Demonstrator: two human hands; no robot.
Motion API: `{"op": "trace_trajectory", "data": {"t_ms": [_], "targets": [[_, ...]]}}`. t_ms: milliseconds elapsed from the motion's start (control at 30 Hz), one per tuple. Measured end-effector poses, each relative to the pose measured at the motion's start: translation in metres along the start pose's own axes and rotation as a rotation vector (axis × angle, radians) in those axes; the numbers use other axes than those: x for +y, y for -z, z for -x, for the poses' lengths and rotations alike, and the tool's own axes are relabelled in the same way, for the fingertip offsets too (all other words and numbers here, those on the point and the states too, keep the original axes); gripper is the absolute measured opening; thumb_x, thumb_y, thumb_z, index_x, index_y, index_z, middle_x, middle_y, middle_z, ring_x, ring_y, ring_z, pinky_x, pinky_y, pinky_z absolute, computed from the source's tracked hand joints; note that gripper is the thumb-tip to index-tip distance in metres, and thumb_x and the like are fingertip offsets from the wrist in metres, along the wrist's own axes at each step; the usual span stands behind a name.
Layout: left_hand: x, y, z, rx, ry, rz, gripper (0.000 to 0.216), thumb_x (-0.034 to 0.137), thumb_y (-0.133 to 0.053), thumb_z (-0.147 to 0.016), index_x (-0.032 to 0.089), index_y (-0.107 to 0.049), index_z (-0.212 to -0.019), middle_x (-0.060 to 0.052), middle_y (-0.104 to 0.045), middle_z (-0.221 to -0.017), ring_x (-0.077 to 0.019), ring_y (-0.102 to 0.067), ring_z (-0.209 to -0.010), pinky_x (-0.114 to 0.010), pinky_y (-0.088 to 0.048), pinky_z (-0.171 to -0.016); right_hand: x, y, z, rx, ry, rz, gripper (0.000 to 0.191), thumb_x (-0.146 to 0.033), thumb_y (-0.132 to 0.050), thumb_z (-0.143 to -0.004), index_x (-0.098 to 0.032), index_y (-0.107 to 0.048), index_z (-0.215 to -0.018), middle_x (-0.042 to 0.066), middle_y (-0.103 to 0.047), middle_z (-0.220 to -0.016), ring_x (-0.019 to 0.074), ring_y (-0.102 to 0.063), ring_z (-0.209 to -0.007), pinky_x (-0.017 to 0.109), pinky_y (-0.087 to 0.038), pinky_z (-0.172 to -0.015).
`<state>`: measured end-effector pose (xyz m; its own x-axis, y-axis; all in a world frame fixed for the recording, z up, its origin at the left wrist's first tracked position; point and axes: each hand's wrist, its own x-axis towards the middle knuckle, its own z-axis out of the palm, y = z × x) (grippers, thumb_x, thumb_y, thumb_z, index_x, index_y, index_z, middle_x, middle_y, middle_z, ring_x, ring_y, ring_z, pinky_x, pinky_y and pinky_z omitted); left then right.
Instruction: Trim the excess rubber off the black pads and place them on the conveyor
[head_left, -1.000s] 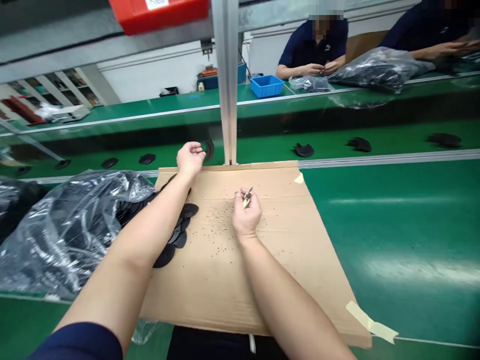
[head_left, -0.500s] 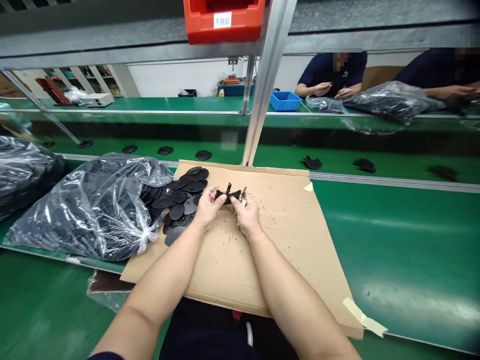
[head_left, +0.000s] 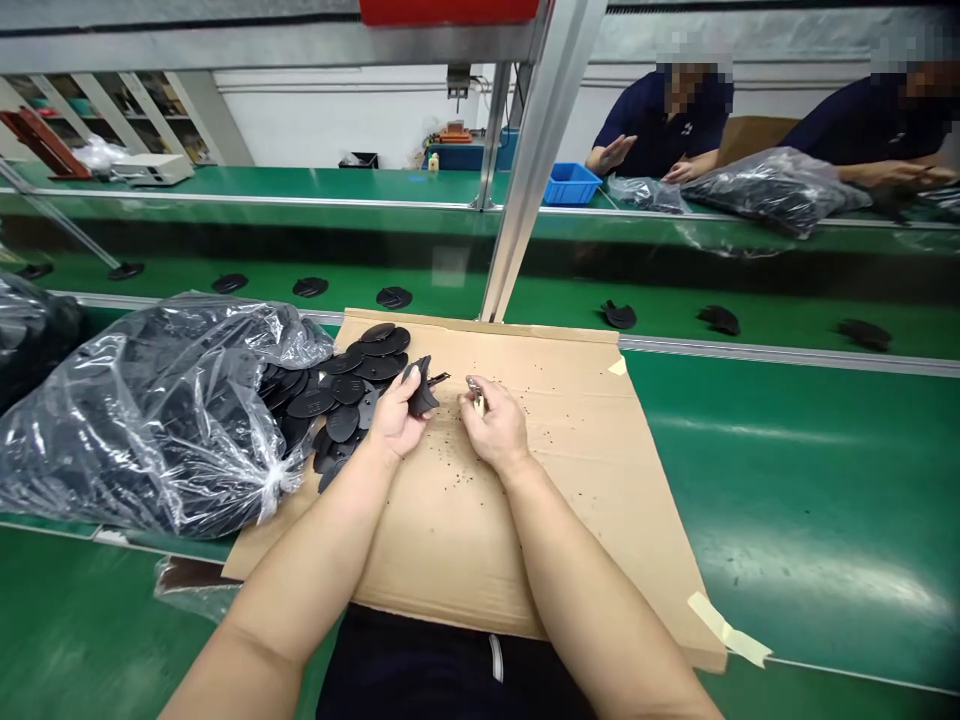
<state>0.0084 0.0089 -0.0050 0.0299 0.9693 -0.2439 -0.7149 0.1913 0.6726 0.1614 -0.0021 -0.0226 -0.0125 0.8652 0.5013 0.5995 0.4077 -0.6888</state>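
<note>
My left hand (head_left: 396, 418) is closed on a flat black plastic piece (head_left: 421, 385), held on edge above a brown cardboard sheet (head_left: 547, 470). Close beside it, my right hand (head_left: 495, 428) is closed round a small metal tool (head_left: 475, 392) whose tip points toward the piece. A pile of black plastic discs (head_left: 349, 385) lies on the cardboard just left of my left hand. They spill from a clear plastic bag (head_left: 150, 410) full of the same parts. Small dark specks dot the cardboard under my hands.
A green conveyor belt (head_left: 787, 330) beyond the cardboard carries single black pieces (head_left: 394, 297). An aluminium post (head_left: 525, 170) rises at the cardboard's far edge. Across the belt two people in dark blue shirts work beside a blue bin (head_left: 570, 183) and bags of parts (head_left: 772, 190).
My left hand came back from the belt to the cardboard, now holds a black piece and has turned it on edge. My right hand has drawn slightly away with its tool.
</note>
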Motion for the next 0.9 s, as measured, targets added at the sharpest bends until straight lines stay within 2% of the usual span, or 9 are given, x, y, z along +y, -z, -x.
{"op": "trace_trajectory", "data": {"t_ms": [167,500,700,900], "targets": [[0.003,0.001,0.001,-0.032,0.040,-0.017,0.032,0.025,-0.079,-0.067,0.019,-0.057,-0.089,0.003,-0.056,-0.069,-0.0088,-0.054,-0.053,-0.016,-0.031,-0.037,-0.003,0.004,0.001,-0.084,0.131,0.172,0.029,-0.027,-0.053,-0.084,-0.019,-0.066,-0.109,0.010,-0.070,-0.096,0.0252,-0.064,-0.087,0.037,-0.050,-0.084],[0.012,0.001,0.005,-0.056,0.058,-0.051,0.030,0.027,-0.076,-0.069,0.018,-0.055,-0.088,0.004,-0.055,-0.065,-0.0087,-0.053,-0.047,-0.017,-0.032,-0.036,-0.005,0.007,0.000,-0.117,0.200,0.202,0.030,-0.026,-0.054,-0.084,-0.016,-0.065,-0.109,0.010,-0.071,-0.097,0.0252,-0.064,-0.089,0.037,-0.050,-0.086],[0.012,0.001,0.005,-0.074,0.047,-0.052,0.028,0.025,-0.074,-0.071,0.016,-0.054,-0.088,0.004,-0.057,-0.067,-0.0078,-0.051,-0.043,-0.017,-0.031,-0.035,-0.007,0.011,-0.001,-0.198,0.193,0.256,0.028,-0.022,-0.052,-0.084,-0.018,-0.066,-0.109,0.007,-0.071,-0.097,0.0222,-0.064,-0.092,0.032,-0.047,-0.090],[0.010,0.004,0.002,-0.087,0.049,-0.065,0.032,0.028,-0.076,-0.069,0.016,-0.052,-0.087,0.004,-0.056,-0.067,-0.0086,-0.051,-0.044,-0.016,-0.027,-0.033,-0.010,0.017,-0.005,-0.278,0.138,0.329,0.034,-0.012,-0.051,-0.077,-0.017,-0.067,-0.106,0.007,-0.071,-0.099,0.0220,-0.063,-0.094,0.030,-0.045,-0.092]]}}
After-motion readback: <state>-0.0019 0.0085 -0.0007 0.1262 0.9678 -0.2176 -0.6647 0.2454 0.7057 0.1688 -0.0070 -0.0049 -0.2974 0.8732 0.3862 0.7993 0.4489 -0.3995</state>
